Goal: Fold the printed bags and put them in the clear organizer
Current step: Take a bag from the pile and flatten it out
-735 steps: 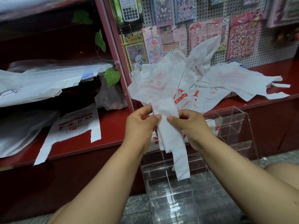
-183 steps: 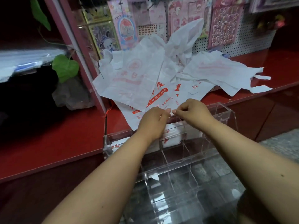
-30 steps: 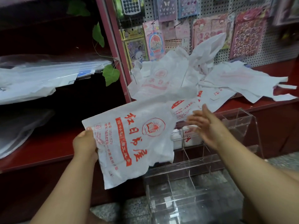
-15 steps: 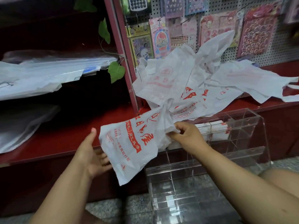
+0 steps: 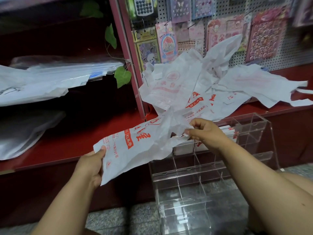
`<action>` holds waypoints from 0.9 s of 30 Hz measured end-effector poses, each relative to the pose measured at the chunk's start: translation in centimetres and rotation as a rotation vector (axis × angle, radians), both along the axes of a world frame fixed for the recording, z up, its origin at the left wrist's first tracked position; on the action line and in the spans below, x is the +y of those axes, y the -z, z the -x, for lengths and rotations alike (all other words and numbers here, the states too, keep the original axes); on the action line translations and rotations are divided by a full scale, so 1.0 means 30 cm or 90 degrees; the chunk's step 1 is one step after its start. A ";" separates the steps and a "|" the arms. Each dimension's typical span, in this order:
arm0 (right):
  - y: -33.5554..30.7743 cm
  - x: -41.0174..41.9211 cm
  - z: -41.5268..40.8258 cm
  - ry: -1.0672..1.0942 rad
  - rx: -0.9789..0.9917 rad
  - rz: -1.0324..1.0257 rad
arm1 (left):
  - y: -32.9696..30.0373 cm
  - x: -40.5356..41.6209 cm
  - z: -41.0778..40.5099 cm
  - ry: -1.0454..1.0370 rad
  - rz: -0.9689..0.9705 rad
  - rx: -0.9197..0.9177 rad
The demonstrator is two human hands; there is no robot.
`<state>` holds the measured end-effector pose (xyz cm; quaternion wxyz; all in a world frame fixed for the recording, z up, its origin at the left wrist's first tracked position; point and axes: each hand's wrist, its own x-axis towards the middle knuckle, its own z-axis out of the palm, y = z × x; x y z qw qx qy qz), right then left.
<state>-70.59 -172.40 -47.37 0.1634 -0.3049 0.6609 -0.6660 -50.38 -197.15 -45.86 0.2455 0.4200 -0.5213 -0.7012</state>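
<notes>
A printed bag [image 5: 135,150], white with red Chinese characters too creased to read, is stretching crosswise above the red shelf [image 5: 67,146]. The left hand [image 5: 92,165] is gripping its bottom edge; the right hand [image 5: 205,133] is pinching its crumpled handle end, partly hiding the clear organizer [image 5: 254,133].

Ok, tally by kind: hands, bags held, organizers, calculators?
Hands: 2 (left hand, right hand)
Printed bag held: 1
Clear organizer: 1
Calculator: 1
Total: 5. The shelf pile overlaps too much to count.
</notes>
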 end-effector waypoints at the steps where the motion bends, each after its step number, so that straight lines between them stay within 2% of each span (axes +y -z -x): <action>1: 0.005 0.005 0.010 0.031 -0.016 0.024 | -0.001 -0.003 0.001 -0.010 0.005 0.009; 3: 0.002 0.025 0.020 0.042 -0.037 0.048 | -0.004 -0.012 0.004 -0.017 0.007 0.021; 8: 0.001 0.058 0.034 -0.137 -0.115 0.045 | -0.005 -0.012 0.021 -0.006 0.000 0.025; 11: 0.001 0.059 0.029 -0.196 -0.225 0.146 | -0.008 -0.015 0.031 -0.004 -0.002 0.019; 14: -0.007 0.048 0.014 -0.160 -0.303 0.250 | 0.000 -0.025 0.038 -0.002 0.000 0.015; 17: -0.011 0.048 0.025 -0.002 -0.258 0.235 | 0.007 -0.039 0.044 -0.009 0.000 0.018; 19: -0.015 0.061 0.030 0.035 -0.247 0.233 | 0.014 -0.052 0.047 -0.015 -0.012 0.019; 22: -0.005 0.078 0.042 -0.010 -0.215 0.187 | 0.026 -0.070 0.056 -0.021 -0.032 0.015; 25: 0.012 0.099 0.060 -0.052 -0.110 0.010 | 0.032 -0.068 0.066 -0.023 -0.049 0.015; 27: 0.006 0.119 0.065 -0.104 -0.078 -0.045 | 0.034 -0.065 0.071 -0.026 -0.052 0.015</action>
